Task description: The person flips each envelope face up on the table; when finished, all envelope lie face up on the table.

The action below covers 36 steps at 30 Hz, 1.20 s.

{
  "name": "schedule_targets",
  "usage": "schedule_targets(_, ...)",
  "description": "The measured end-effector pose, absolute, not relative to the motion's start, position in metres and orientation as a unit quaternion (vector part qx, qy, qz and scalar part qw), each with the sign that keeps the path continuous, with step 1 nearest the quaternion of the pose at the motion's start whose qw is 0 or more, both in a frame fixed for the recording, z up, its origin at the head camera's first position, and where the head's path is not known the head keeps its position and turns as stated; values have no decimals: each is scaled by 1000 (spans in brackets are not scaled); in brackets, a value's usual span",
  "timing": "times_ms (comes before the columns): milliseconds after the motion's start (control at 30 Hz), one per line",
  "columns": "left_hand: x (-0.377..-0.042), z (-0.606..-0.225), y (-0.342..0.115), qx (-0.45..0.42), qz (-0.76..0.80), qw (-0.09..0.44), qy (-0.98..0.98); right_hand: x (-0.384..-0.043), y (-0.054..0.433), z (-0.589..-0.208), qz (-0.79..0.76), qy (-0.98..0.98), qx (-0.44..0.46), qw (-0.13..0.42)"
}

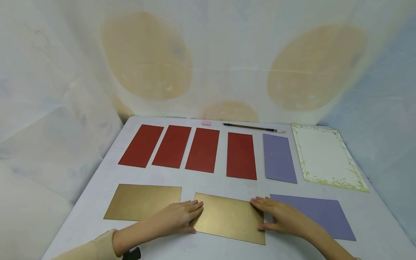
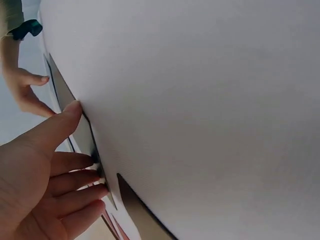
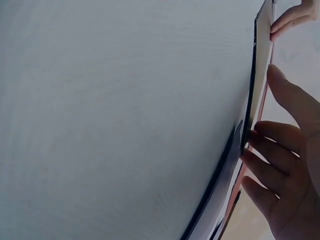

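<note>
"Judging by its look, how will the middle gold card (image 1: 232, 218) handle?"

"Probably it is light, rather stiff and a little slippery; best is to take it by both short edges."

"Where is it, and how are the hands?"

"It lies on the white table (image 1: 208, 183). The left hand (image 1: 182, 217) and the right hand (image 1: 277, 215) touch its opposite short ends, slanting inward, fingers nearly straight, thumbs spread apart; neither grips."

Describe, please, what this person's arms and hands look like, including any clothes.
The left hand and right hand are bare. The left sleeve is beige, with a dark rounded object beside it. In the left wrist view, the right sleeve looks dull beige, with a dark band beside it.
</note>
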<state>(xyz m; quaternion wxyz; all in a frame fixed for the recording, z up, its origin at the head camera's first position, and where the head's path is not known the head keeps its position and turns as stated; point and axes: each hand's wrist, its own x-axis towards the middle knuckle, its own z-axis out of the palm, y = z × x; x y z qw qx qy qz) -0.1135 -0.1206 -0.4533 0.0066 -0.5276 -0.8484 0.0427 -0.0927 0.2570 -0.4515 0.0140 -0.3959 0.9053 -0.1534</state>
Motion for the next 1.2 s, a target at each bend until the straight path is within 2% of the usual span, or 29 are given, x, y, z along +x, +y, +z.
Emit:
schedule_targets(133,-113,-453,-117,-550,87,48,-829,-91,258,-450,-153,907,-392,22)
schedule_targets(300,-115,-453,-117,-582,102,137,-795,-86,262,-448,-147,902,-406,21)
schedule_targets(433,-120,-446,-121,-587,57,144,-794,-80,268,-443,-147,893,-426,10)
schedule_targets(567,-124,-436,-127,-578,-4,106,-809,-80,271,-441,-183,870,-455,-49)
schedule_targets(633,-126,-433,-129,-578,-41,106,-808,-82,272,-442,-211,855,-465,-92)
schedule_targets(767,-131,-428,-130,-590,-103,166,-784,-85,272,-444,-248,836,-463,-157)
schedule_targets(867,-136,-425,-131,-585,-129,221,-770,-88,272,-443,-270,836,-446,-171)
schedule_targets(967,-138,-421,-131,-566,-160,237,-773,-91,272,-440,-291,838,-429,-170)
schedule_targets(1100,-141,-413,-131,-543,-252,201,-775,-95,271,-432,-326,843,-402,-146)
schedule_targets(1200,-145,-408,-131,-518,-332,117,-779,-96,271,-426,-370,850,-367,-81)
